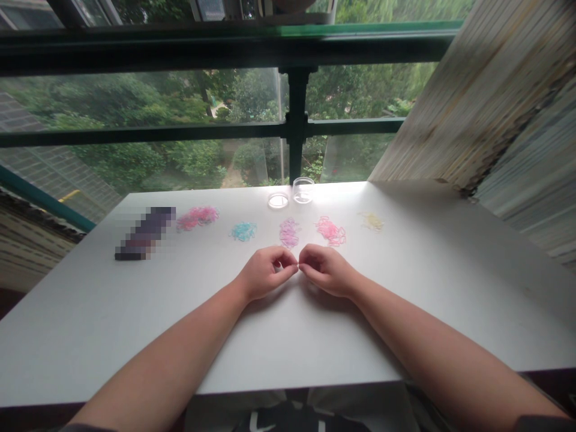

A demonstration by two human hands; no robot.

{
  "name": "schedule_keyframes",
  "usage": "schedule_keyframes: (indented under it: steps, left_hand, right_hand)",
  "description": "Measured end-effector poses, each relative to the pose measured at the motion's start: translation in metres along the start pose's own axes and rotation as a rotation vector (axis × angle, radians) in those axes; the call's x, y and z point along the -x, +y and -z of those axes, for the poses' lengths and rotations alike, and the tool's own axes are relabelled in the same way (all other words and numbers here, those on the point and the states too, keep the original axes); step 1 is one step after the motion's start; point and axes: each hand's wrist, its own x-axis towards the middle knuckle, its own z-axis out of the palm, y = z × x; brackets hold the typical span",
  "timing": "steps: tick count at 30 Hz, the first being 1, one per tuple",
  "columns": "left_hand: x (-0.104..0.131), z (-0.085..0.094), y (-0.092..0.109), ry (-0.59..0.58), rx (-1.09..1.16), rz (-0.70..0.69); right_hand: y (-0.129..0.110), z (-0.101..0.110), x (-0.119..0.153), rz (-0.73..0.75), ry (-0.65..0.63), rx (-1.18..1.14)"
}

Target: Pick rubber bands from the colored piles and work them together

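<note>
My left hand (pixel 269 271) and my right hand (pixel 327 270) meet fingertip to fingertip over the middle of the white table. Each is closed in a pinch of thumb and forefinger; whatever lies between the tips is too small to make out. Just beyond them is a pile of small purple clips or loops (pixel 289 232). A pink-red pile (pixel 331 231) lies right of it, and a pale yellow one (pixel 373 221) farther right. To the left are a turquoise pile (pixel 243 231) and a mixed pink pile (pixel 198 218). The small pieces look like paper clips or bands.
At the table's far edge stands a clear round container (pixel 303 191), with a clear round lid (pixel 278 200) beside it. A dark, pixelated oblong object (pixel 146 234) lies at the left. Behind the table are a green-framed window (pixel 294 126) and, at right, a striped curtain (pixel 432 90).
</note>
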Motion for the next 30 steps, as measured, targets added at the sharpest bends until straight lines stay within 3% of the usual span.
schedule_keyframes:
  steps: [16,23,30]
  left_hand:
    - [0.0004,0.0012,0.0012,-0.019,0.033,0.019]
    - [0.0,0.0023,0.0031,-0.018,0.053,0.03]
    - [-0.0002,0.0024,0.0037,-0.006,0.045,0.037]
  right_hand:
    - [-0.0001,-0.0004,-0.0031,-0.044,0.019,-0.306]
    - [0.0044,-0.0024,-0.0025,-0.095,0.06,-0.235]
    - [0.0036,-0.0015,-0.0025,-0.049,0.086,-0.026]
